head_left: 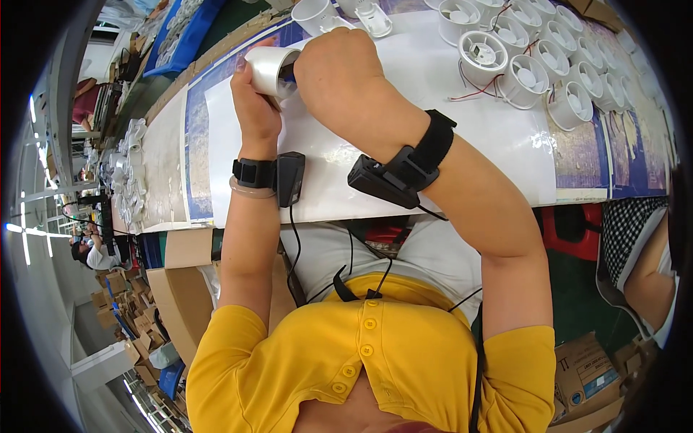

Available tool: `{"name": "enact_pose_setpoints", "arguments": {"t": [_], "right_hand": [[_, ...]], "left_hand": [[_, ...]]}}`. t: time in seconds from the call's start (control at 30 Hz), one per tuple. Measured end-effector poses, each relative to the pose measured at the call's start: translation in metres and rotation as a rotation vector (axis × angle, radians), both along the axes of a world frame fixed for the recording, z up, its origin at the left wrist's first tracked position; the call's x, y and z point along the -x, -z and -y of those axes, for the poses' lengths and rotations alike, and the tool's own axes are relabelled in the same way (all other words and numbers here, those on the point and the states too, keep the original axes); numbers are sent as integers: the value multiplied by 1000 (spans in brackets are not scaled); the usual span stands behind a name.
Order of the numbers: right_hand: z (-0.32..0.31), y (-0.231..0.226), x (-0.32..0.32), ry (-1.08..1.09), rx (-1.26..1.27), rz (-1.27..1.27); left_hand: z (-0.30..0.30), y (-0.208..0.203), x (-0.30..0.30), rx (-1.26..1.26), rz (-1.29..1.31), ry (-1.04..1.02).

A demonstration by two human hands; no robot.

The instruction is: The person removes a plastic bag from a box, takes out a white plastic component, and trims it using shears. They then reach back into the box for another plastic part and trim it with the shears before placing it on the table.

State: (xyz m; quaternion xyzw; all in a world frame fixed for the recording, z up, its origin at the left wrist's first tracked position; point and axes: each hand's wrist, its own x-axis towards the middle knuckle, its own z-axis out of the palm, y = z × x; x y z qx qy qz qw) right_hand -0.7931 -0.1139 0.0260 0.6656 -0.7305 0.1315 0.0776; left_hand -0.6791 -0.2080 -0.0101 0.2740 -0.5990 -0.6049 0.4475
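My left hand (254, 108) is wrapped round a white cylindrical housing (268, 71), which lies on its side with its mouth turned toward my right hand. My right hand (341, 76) is closed in a fist at that mouth. A small dark piece (288, 71) shows between the fist and the rim; the fingers hide what it is. Just beyond the fist, another white round housing (312, 16) and a white plastic part (375, 20) rest on the table.
Rows of white round housings (522, 79) with fan-like insides, some trailing red and black wires, fill the table's right side. A white sheet (317, 187) covers the work spot. White parts (130, 173) are heaped at the left, near a blue bin (173, 43). Another person's arm (653, 281) shows at right.
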Motion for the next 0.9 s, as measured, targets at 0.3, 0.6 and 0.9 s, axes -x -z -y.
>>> {"name": "enact_pose_setpoints", "arguments": {"t": [0.3, 0.6, 0.9], "right_hand": [[-1, 2, 0, -12, -22, 92], [1, -3, 1, -25, -49, 89], [6, 2, 5, -39, -29, 0]], "left_hand": [[4, 6, 1, 56, -11, -18], [6, 6, 1, 8, 5, -34], [5, 4, 3, -59, -38, -15]]}}
